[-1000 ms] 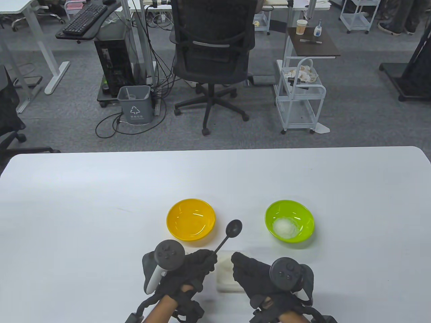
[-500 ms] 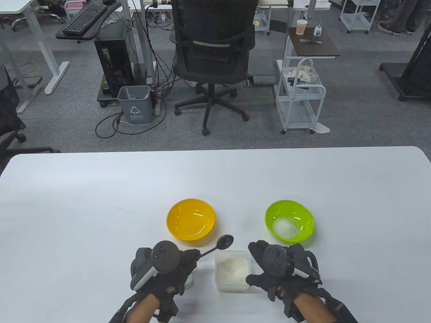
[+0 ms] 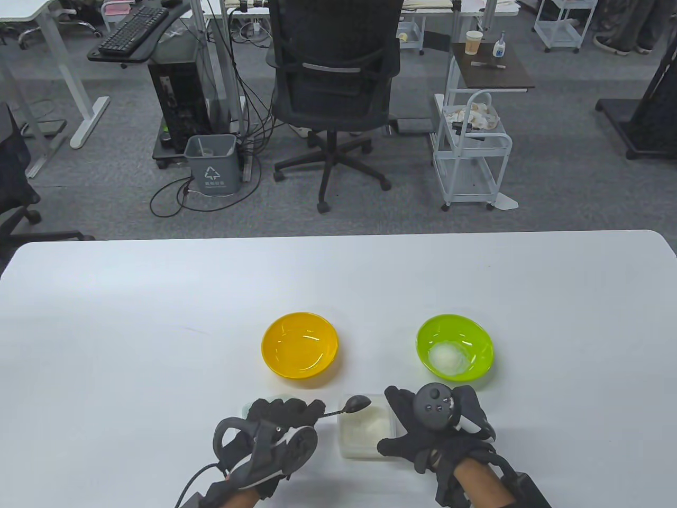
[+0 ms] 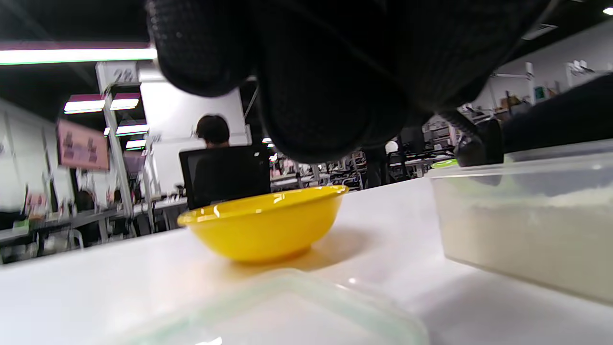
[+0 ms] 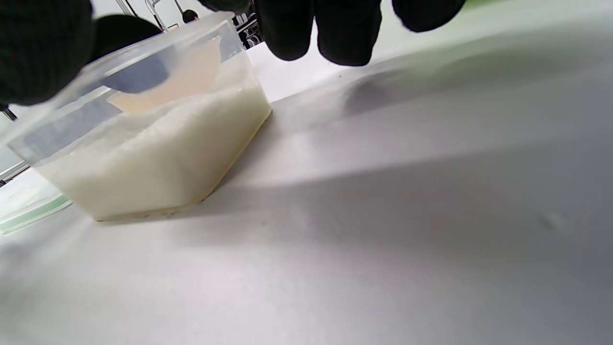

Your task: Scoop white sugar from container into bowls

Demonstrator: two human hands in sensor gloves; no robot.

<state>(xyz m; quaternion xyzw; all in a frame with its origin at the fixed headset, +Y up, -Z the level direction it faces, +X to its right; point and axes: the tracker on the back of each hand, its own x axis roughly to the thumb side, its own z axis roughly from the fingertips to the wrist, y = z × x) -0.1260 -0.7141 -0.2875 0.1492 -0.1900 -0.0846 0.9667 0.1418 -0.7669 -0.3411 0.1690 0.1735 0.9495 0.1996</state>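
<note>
Presently, item by item, from where I am standing.

Container (image 3: 367,429): clear plastic tub sitting at the near edge of the table (image 3: 132,317), between the two hands, open on top so a scoop can go straight in. White sugar (image 5: 158,143) is filling it well up the walls.

Left hand (image 3: 277,431): fingers are curling together around the handle of a dark spoon (image 3: 353,405), holding it out sideways to the right. The spoon's bowl is hanging over the tub's far-left corner, tilted down toward the sugar; whether it is already touching the grains I cannot tell. My reading is that a scoop is just beginning.

Right hand (image 3: 433,423): lying just beside the tub's right wall with fingers spread apart, thumb at the near right corner. It is probably steadying the tub against the push of the spoon; firm contact is not plain from any view.

Yellow bowl (image 3: 300,345): sitting just beyond the tub on the left, showing no sugar, so likely the next to be served.

Green bowl (image 3: 455,352): sitting beyond on the right, already holding a white mound.

Lid (image 4: 287,306): pale, green-rimmed, lying flat under the left hand, out of the spoon's way.
</note>
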